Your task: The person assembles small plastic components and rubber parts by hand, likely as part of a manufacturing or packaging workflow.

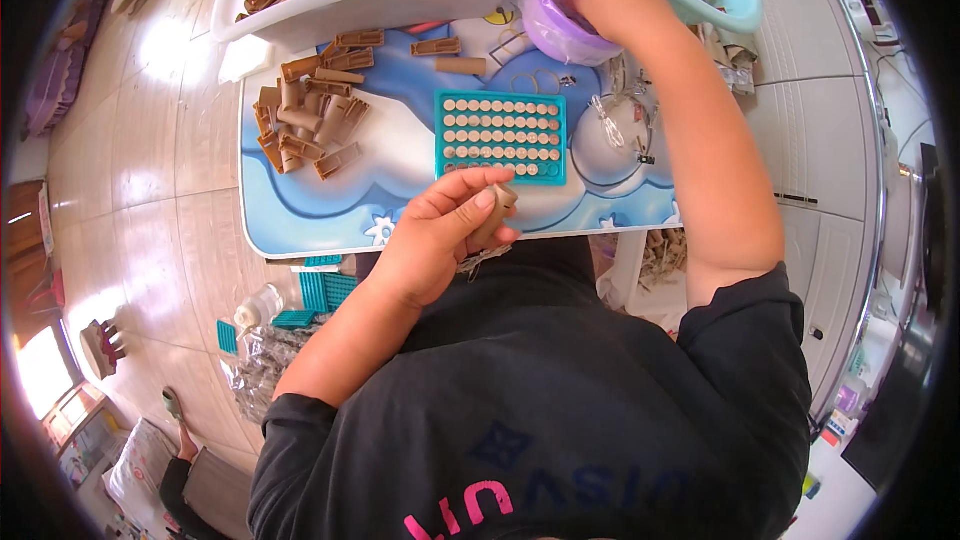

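The left hand [435, 230] holds a brown hollow plastic piece [489, 224] at the near edge of the teal rectangular plastic tray [500, 94]. Beyond the tray, the right hand [618, 2] is inside a round purple plastic bowl [545, 32]; whether it grips anything, I cannot tell. Similar brown pieces [306, 120] lie left of the tray.

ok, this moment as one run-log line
left hand: holding tan rounded piece | right hand: partly inside round purple tub | teal rectangular tray: rows of small beige discs
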Demonstrator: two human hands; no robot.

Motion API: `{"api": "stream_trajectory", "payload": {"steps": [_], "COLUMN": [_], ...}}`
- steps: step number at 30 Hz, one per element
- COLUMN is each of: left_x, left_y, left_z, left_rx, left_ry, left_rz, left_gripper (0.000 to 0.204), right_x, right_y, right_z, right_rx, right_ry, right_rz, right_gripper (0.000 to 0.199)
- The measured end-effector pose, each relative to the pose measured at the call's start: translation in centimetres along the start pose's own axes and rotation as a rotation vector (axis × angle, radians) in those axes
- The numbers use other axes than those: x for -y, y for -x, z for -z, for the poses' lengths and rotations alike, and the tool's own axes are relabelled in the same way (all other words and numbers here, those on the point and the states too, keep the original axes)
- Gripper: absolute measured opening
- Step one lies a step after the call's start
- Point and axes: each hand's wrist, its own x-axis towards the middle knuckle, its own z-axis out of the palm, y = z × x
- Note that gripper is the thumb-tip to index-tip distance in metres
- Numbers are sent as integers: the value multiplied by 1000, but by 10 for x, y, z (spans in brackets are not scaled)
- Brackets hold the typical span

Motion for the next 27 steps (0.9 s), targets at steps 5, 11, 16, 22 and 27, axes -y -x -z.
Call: {"api": "stream_trajectory", "payload": {"steps": [5,11,16,22,27], "left_x": [3,7,7,9,11], "left_y": [0,0,2,2,2], "left_z": [4,3,1,0,-1], "left_rx": [-4,22,15,26,20], "left_ry": [49,61,95,103,86], "left_rz": [39,10,13,19,7], "left_gripper": [26,27,28,29,28], "right_x": [-18,-26,-24,-26,-27], "right_y": [18,28,32,34,34], "right_z": [-5,-9,-7,-9,-13], "right_rx": [-211,-251,-253,-292,-394], "right_ry": [-306,-664,-795,-882,-966], "right_rz": [20,-30,-132,-79,-28], "right_gripper": [21,22,17,13,13]}}
